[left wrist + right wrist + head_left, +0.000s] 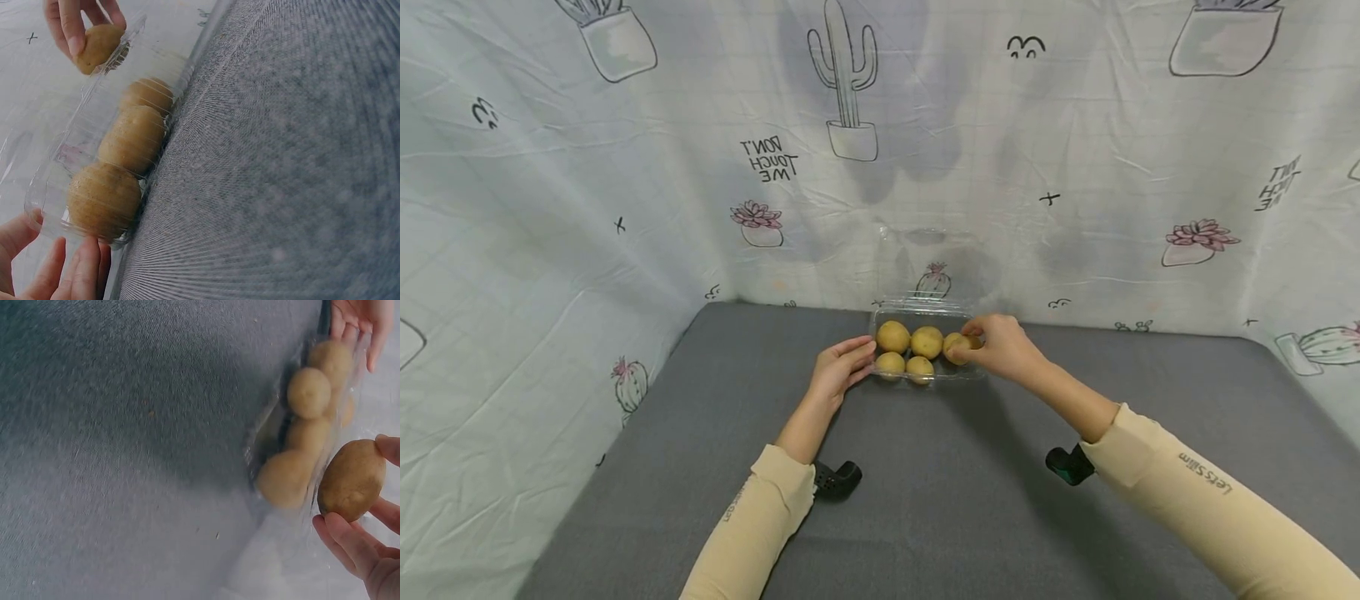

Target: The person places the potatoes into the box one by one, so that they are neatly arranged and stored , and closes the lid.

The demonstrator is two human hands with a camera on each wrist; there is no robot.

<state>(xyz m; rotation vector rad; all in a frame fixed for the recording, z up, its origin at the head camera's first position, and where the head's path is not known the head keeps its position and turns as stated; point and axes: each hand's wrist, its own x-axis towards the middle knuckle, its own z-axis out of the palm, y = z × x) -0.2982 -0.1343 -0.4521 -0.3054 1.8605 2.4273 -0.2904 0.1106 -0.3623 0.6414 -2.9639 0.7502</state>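
A clear plastic clamshell container [958,377] stands on the grey table with its lid raised at the back. Several yellow-brown potatoes [927,342] sit inside, towards its left and middle. My right hand [1006,346] pinches another potato [352,480] between thumb and fingers at the container's right end; in the left wrist view this potato [99,49] shows above the rim. At the opposite end, my left hand [838,367] has its extended fingers [86,269] against the container's end wall, with the thumb near the rim.
Close behind the container hangs a white curtain [1075,150] printed with cacti and lettering; it also runs along both sides. The grey tabletop [910,500] stretches towards me. Black curved devices [838,481] stick out at both wrists by the beige sleeves.
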